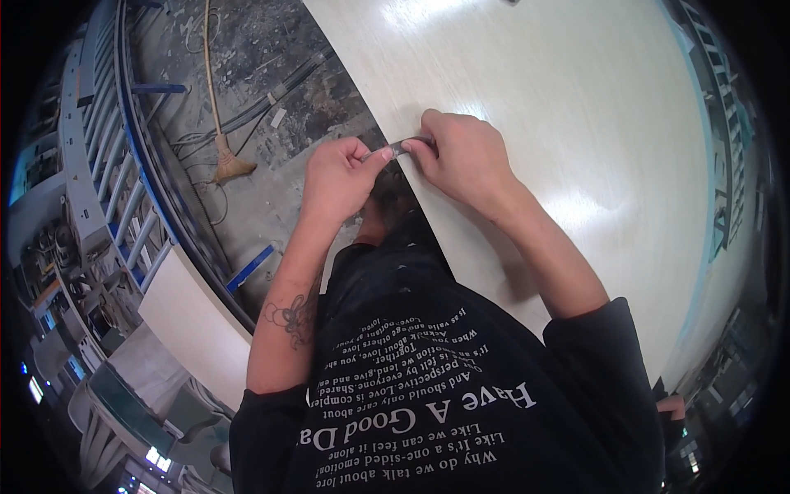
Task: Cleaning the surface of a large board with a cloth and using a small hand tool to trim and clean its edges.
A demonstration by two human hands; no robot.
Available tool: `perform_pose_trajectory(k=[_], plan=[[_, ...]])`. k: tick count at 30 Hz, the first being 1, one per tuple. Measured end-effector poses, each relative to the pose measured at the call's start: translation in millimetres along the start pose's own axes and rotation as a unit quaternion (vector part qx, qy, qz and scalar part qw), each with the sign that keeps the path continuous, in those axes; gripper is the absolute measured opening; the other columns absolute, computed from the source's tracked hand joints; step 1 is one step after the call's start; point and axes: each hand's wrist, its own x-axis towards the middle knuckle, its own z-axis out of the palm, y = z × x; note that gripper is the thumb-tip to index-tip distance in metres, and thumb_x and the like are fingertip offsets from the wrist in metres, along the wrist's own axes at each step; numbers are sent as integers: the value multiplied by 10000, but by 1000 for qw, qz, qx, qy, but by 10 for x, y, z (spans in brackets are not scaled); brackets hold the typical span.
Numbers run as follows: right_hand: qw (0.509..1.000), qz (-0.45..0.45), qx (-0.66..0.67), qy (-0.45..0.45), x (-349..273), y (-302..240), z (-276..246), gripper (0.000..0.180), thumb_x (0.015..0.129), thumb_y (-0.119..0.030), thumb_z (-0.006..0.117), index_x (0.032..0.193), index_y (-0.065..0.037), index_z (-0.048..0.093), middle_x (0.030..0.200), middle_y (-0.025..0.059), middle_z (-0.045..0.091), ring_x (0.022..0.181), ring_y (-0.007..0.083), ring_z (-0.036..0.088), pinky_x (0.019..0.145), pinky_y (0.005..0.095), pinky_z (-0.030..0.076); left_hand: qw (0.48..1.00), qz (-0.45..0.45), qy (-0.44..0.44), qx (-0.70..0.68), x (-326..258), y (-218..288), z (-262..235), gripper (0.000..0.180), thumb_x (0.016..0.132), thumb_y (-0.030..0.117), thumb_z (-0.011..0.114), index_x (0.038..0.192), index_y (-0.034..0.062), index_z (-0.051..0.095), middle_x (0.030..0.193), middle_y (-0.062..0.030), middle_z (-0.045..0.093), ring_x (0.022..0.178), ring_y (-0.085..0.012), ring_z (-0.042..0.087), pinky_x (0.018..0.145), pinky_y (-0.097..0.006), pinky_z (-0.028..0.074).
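A short, narrow dark grey strip (399,149) is stretched between my hands, bowed slightly upward; what it is made of I cannot tell. My left hand (337,177) pinches its left end between thumb and fingers, out past the edge of the pale board. Its other end is in my right hand (467,158), closed with the thumb pressed against it, over the long edge of the large, glossy, pale wood-toned board (576,107). Fingers partly cover both ends of the strip.
To the left, a straw broom (233,163) lies on the stained concrete floor (271,177) beside dark cables (247,111). A blue-framed roller conveyor (115,148) runs along the far left, with another pale panel (193,309) below it. Someone else's hand (672,407) shows at the lower right.
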Motion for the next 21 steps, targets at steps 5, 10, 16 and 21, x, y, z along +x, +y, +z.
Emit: perform_pose_trajectory(k=[5,10,16,21], plan=[[1000,-4,9,12,-32,18,27,289,936,-306,760,850,-45,671,750,154,706,744,392,696,659,484,535,1000,11,6,9,-3,11,10,391,888,298,855,720,4,658,567,-33,563,535,-101,476,516,-330,411],[1000,6,12,2,-52,2,16,284,937,-303,760,857,-45,673,739,148,707,739,388,698,658,483,537,999,40,8,23,-25,-2,15,371,922,275,847,718,28,661,568,60,530,536,-19,402,477,-260,301],[1000,6,6,3,-72,11,18,288,939,-312,757,863,-46,677,734,146,706,737,384,701,657,482,540,999,39,-1,-1,-26,-39,33,377,930,269,843,711,25,655,567,61,530,537,-16,398,474,-261,292],[1000,9,3,-3,-88,5,17,290,939,-317,756,861,-49,675,734,145,706,736,382,700,658,482,540,999,32,-5,2,-31,-71,43,375,910,276,850,720,9,667,564,17,535,541,-54,423,494,-295,340]])
